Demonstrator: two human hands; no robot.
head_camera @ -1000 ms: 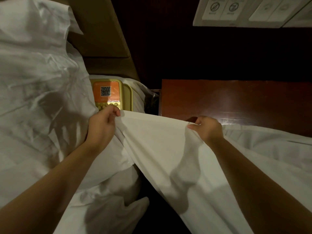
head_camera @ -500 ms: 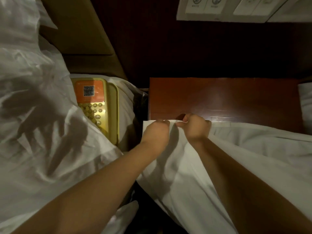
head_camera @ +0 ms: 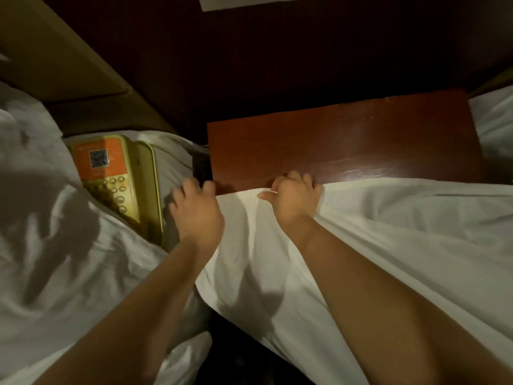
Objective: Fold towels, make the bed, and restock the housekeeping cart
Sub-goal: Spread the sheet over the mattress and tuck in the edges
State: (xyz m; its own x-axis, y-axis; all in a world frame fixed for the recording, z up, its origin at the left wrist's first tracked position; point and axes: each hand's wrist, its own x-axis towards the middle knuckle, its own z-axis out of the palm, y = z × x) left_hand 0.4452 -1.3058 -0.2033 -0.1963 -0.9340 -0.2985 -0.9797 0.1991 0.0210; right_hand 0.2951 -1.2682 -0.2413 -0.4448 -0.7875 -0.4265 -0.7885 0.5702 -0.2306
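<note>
Seemingly to square its edge, a white sheet (head_camera: 361,245) is gripped by the right hand (head_camera: 295,202) beside the nightstand (head_camera: 347,145); the left hand (head_camera: 197,212) (grip unclear) is held at its corner, near a yellow telephone (head_camera: 122,179).

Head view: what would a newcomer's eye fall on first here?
At centre, the right hand grips a white sheet by its top edge at the near edge of a wooden nightstand, the left hand beside it at the sheet's corner. Left of them, a yellow telephone lies among rumpled bedding.
</note>
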